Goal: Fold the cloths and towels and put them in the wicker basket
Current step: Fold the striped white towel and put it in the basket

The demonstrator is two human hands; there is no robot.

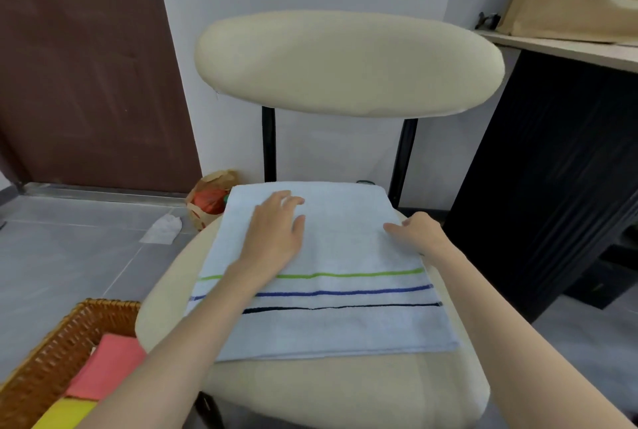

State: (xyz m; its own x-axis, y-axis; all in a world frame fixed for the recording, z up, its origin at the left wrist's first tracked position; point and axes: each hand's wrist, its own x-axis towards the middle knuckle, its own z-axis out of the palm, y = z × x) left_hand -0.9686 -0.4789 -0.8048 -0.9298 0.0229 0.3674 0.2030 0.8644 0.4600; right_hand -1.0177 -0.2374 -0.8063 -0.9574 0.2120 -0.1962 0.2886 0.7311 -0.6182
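Left hand (pixel 276 228) spread flat on one striped towel (pixel 345 245), right hand (pixel 419 231) curled round its edge; beside the left forearm, one wicker basket (pixel 65 328) holds one pink cloth (pixel 107 364), one yellow cloth (pixel 65 415).

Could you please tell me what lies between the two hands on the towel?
Only bare towel lies between left hand and right hand, per the head view.

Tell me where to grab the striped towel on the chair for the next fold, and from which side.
Probably its two near corners, from the near side: the towel lies flat on the chair seat, its striped near edge is closest to you, and the left hand presses the far half.
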